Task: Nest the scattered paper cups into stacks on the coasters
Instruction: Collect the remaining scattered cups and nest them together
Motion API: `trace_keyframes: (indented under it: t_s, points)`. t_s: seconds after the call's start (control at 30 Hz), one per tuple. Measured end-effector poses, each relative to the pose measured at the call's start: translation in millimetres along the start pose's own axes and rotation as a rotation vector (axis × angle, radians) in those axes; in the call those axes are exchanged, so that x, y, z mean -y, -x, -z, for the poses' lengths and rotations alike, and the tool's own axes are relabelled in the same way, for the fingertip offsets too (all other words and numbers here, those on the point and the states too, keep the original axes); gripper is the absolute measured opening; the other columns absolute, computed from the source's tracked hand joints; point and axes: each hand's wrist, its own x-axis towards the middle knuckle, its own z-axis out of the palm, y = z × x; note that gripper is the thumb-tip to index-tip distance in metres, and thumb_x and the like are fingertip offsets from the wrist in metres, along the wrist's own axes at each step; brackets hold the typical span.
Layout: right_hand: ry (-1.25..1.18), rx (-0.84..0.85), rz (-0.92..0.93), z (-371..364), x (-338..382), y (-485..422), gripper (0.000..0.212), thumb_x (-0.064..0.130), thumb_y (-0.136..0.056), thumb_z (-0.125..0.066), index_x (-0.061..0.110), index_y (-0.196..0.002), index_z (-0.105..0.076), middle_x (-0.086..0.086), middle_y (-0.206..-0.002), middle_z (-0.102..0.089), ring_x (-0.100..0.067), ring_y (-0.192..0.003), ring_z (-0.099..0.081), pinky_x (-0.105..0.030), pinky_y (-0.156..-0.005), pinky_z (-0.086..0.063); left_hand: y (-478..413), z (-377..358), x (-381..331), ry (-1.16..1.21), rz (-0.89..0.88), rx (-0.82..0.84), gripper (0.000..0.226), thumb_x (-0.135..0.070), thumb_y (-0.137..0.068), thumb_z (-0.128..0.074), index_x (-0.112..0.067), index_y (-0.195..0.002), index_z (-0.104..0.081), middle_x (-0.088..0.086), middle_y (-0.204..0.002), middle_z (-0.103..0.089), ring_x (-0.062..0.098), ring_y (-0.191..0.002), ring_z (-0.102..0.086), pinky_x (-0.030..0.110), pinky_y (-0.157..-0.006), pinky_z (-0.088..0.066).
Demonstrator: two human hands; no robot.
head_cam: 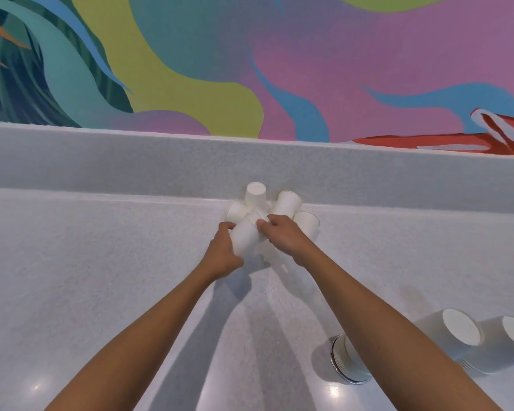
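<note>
Paper cups lie about a pale speckled counter (101,292) whose raised back ledge (131,161) runs beyond both hands, under a bright painted wall (250,54). Nearer the person than the right hand, beside that forearm, a stack of upside-down cups (349,361) stands on a shiny round coaster (343,375). Further out on that side are two more stacks (457,336), bottoms up, the outer one cut by the frame edge. Just past the fingertips, against the ledge, a small cluster of loose cups (287,203) leans every which way, one inverted cup (255,193) on top. Between the hands lies a nested stack of cups (245,234), tipped on its side. The left hand (223,250) is wrapped around its lower end, fingers curled closed on it. The right hand (279,232) pinches its upper end with bent fingers.
</note>
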Motion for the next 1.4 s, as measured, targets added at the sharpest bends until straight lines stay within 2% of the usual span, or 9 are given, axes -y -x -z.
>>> trace_keyframes:
  t_s: [0.2,0.33,0.53,0.67,0.77,0.97,1.1,1.2,1.4]
  points:
    - [-0.006,0.008,-0.06,3,-6,-2,0.04,0.028,-0.087,-0.065,0.014,-0.124,-0.058,-0.007,-0.115,-0.064,-0.026,-0.108,-0.059,-0.038,-0.094,-0.049,-5,-12,-10,0.069,-0.055,0.078,0.083,-0.003,-0.075,-0.072,-0.02,-0.139,-0.021,0.008,-0.125,-0.049,0.021,-0.101,-0.054,0.029,-0.078,-0.052]
    - [-0.019,-0.075,-0.102,19,-5,-7,0.035,0.026,-0.089,-0.063,0.01,-0.12,-0.058,-0.007,-0.107,-0.06,-0.026,-0.1,-0.057,-0.034,-0.081,-0.047,-13,-4,-9,-0.006,-0.067,0.147,0.09,0.0,-0.074,-0.071,-0.021,-0.145,-0.02,0.009,-0.134,-0.042,0.026,-0.118,-0.047,0.037,-0.094,-0.05]
    - [-0.089,-0.264,-0.147,35,-14,-18,0.036,0.027,-0.082,-0.068,0.008,-0.112,-0.066,-0.003,-0.102,-0.061,-0.021,-0.092,-0.055,-0.028,-0.073,-0.04,-48,14,-10,-0.177,0.032,-0.126,0.067,-0.002,-0.082,-0.06,-0.007,-0.142,-0.031,0.017,-0.141,-0.036,0.034,-0.128,-0.035,0.038,-0.102,-0.035]
    - [-0.139,-0.337,-0.152,37,-18,-20,0.03,0.027,-0.08,-0.071,0.008,-0.103,-0.069,-0.004,-0.095,-0.065,-0.022,-0.088,-0.059,-0.028,-0.071,-0.043,-77,15,-6,0.157,0.223,-0.22,0.072,-0.022,-0.083,-0.069,-0.007,-0.143,-0.033,0.016,-0.145,-0.037,0.034,-0.129,-0.041,0.042,-0.104,-0.041]
    - [-0.186,-0.368,-0.157,42,-18,-21,0.031,0.026,-0.081,-0.07,0.008,-0.105,-0.067,-0.005,-0.096,-0.064,-0.022,-0.088,-0.059,-0.029,-0.072,-0.045,-91,10,-6,0.427,0.403,-0.207,0.067,-0.032,-0.086,-0.067,-0.011,-0.142,-0.037,0.012,-0.145,-0.036,0.027,-0.114,-0.048,0.037,-0.083,-0.05]
    - [-0.233,-0.382,-0.153,52,-19,-23,0.03,0.024,-0.082,-0.069,0.006,-0.106,-0.067,-0.005,-0.096,-0.064,-0.021,-0.087,-0.059,-0.028,-0.073,-0.045,-102,-2,-4,0.638,0.543,-0.14,0.042,-0.025,-0.09,-0.064,-0.008,-0.127,-0.051,0.017,-0.14,-0.04,0.034,-0.125,-0.043,0.039,-0.076,-0.053]
    - [-0.257,-0.371,-0.153,52,-21,-21,0.025,0.022,-0.082,-0.069,0.006,-0.101,-0.066,-0.004,-0.091,-0.062,-0.02,-0.085,-0.059,-0.029,-0.073,-0.046,-93,-6,-7,0.487,0.384,-0.23,0.016,-0.021,-0.088,-0.065,-0.008,-0.094,-0.059,0.019,-0.124,-0.054,0.031,-0.1,-0.056,0.04,-0.077,-0.057]
    - [-0.251,-0.398,-0.136,50,-21,-20,0.019,0.023,-0.082,-0.069,0.009,-0.094,-0.065,-0.001,-0.084,-0.061,-0.02,-0.083,-0.059,-0.029,-0.072,-0.047,-78,-4,-12,0.282,0.15,-0.264,0.02,-0.021,-0.08,-0.072,-0.011,-0.073,-0.057,0.018,-0.117,-0.056,0.026,-0.087,-0.057,0.038,-0.079,-0.054]
    - [-0.133,-0.52,-0.024,47,-12,-17,0.027,0.03,-0.085,-0.067,0.009,-0.101,-0.065,-0.001,-0.091,-0.062,-0.018,-0.083,-0.06,-0.021,-0.064,-0.044,-34,-8,-16,-0.042,-0.156,-0.171,0.016,-0.02,-0.082,-0.074,-0.015,-0.087,-0.06,0.004,-0.137,-0.037,0.01,-0.098,-0.047,0.016,-0.089,-0.036]
